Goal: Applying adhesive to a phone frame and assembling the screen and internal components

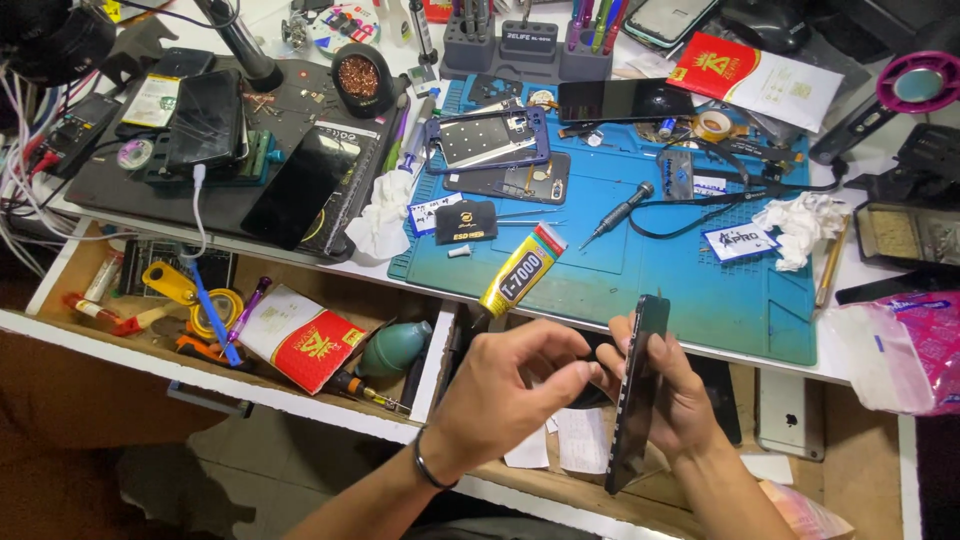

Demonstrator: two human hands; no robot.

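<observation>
Head view. Right hand [672, 385]: grasps a dark phone [637, 390] on edge, upright, over the open drawer [120, 335] below the blue mat [640, 265]. Left hand [515, 385]: fingertips [588, 372] pinch at the phone's near edge, just beside the yellow glue tube [522, 272], whose nozzle points toward the hands. Screwdriver [620, 213]: lies on the mat, well apart. Judgement: a steady right-hand grip and light, even pinching along the edge would suit this step
</observation>
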